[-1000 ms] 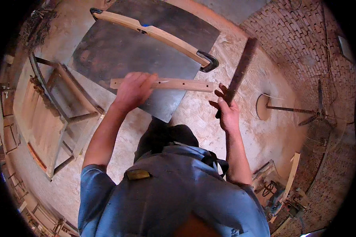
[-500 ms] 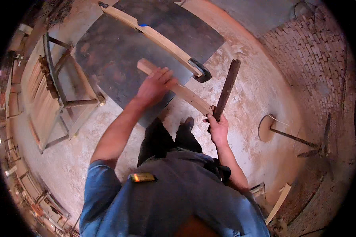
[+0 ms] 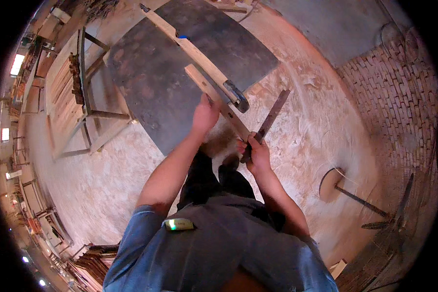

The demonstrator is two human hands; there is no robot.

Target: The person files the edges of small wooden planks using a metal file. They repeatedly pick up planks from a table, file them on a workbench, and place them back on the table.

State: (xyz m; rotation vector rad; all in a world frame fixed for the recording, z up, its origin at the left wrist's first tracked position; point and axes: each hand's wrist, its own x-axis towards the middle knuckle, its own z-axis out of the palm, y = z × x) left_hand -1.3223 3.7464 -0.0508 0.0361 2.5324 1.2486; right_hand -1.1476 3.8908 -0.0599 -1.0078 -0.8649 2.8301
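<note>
My left hand point(image 3: 207, 116) is closed round the middle of a short wooden bar point(image 3: 196, 76), which slants down toward my right hand. Dark spots that look like holes or slots mark its face. My right hand point(image 3: 259, 155) grips the bar's near end together with a dark, narrow strip point(image 3: 276, 109) that points up and right; its material is unclear. Just beyond, a longer pale wooden piece point(image 3: 203, 61) with black ends and a blue patch lies across a dark tabletop point(image 3: 146, 92).
At left stands a wooden frame point(image 3: 97, 114) with slats stacked on it. A round disc on a rod point(image 3: 330, 184) rests on the dusty floor at right, beside a brick-patterned surface point(image 3: 389, 92). Stacked boards point(image 3: 95, 263) sit at lower left.
The wooden bar has turned steeper and come nearer my body. My left hand's fingers have gone from lying over it to wrapping round it. The view has shifted slightly.
</note>
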